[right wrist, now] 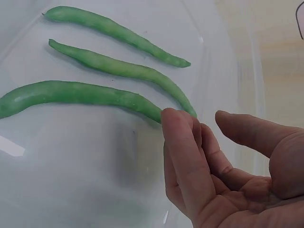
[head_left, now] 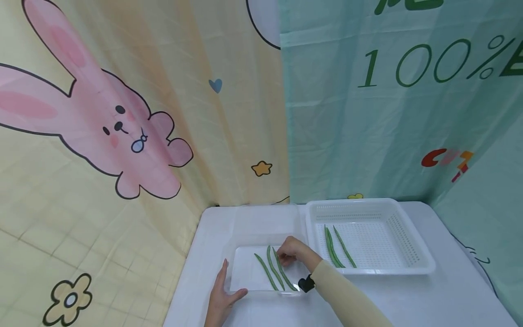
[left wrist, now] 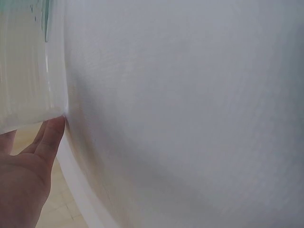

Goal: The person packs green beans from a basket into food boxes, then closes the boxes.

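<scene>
In the head view, three green beans (head_left: 275,269) lie side by side in a clear plastic box (head_left: 244,272). Over the box's right part is my right hand (head_left: 295,251). The right wrist view shows this hand (right wrist: 228,175) with its thumb apart from the loosely bent fingers, gripping nothing. Its fingertips are by the end of the nearest bean (right wrist: 80,92); whether they touch it I cannot tell. My left hand (head_left: 222,295) is at the box's front left corner, thumb and fingers spread. In the left wrist view its fingertips touch the clear box wall (left wrist: 28,85).
A white perforated basket (head_left: 380,245) stands right of the box, with several green beans (head_left: 344,246) along its left side. Both stand on a white-covered table (head_left: 453,281). Printed curtains (head_left: 245,113) hang behind and at the sides.
</scene>
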The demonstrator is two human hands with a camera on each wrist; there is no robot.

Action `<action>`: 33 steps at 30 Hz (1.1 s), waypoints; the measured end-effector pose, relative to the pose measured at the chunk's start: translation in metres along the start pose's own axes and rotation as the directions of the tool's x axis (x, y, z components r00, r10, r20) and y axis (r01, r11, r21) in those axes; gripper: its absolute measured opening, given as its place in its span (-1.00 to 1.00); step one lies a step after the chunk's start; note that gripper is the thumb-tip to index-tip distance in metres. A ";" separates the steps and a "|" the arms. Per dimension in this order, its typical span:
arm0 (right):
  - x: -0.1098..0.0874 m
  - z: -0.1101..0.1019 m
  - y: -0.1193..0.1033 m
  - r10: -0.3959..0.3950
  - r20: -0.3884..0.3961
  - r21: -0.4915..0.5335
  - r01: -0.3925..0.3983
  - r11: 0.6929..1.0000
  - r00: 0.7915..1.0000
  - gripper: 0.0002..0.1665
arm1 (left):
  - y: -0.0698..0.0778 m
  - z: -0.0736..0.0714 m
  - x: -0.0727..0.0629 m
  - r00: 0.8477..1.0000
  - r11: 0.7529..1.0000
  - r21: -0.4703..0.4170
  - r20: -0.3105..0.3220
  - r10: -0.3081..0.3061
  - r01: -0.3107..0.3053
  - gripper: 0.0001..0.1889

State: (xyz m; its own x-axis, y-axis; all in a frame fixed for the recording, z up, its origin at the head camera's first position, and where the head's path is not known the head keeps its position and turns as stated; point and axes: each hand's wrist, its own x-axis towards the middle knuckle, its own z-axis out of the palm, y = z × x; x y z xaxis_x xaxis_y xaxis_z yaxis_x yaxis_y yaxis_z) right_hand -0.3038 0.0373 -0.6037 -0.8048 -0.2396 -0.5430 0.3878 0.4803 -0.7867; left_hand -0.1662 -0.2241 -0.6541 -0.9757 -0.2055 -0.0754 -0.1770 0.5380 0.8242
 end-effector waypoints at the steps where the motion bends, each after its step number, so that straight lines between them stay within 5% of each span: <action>1: -0.002 -0.001 -0.002 -0.005 0.004 0.004 0.005 1.000 1.000 -0.88 | 0.000 0.000 0.000 1.000 1.000 -0.001 0.000 0.001 -0.001 0.35; 21: -0.034 -0.068 -0.036 -0.164 -0.033 0.160 0.167 0.973 0.986 -0.71 | 0.000 -0.001 -0.001 1.000 1.000 0.011 0.001 -0.011 0.011 0.34; 33: -0.051 -0.131 -0.024 -0.175 -0.121 0.178 0.195 0.964 0.977 -0.62 | 0.001 0.000 0.002 1.000 0.999 0.039 0.003 -0.029 0.029 0.37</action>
State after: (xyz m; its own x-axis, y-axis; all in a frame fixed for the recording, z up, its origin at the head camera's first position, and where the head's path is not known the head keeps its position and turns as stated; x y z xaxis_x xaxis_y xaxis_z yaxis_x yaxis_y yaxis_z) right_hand -0.3311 0.1481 -0.5191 -0.9088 -0.2159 -0.3570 0.2971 0.2659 -0.9171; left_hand -0.1679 -0.2239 -0.6539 -0.9706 -0.2183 -0.1014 -0.2102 0.5636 0.7988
